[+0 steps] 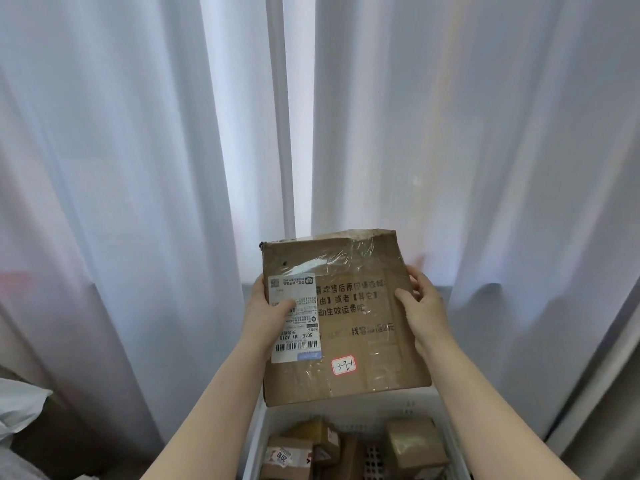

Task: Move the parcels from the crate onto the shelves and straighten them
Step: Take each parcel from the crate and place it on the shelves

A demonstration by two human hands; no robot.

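The flat cardboard parcel (339, 317), held up above the white crate (429, 407), is gripped at its two side edges by the left hand (265, 317) and the right hand (424, 303); it seems stiff and light, but its glossy tape may be slippery.

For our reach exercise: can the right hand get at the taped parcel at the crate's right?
Probably not: right hand grips the large box above the crate, though the taped parcel lies uncovered.
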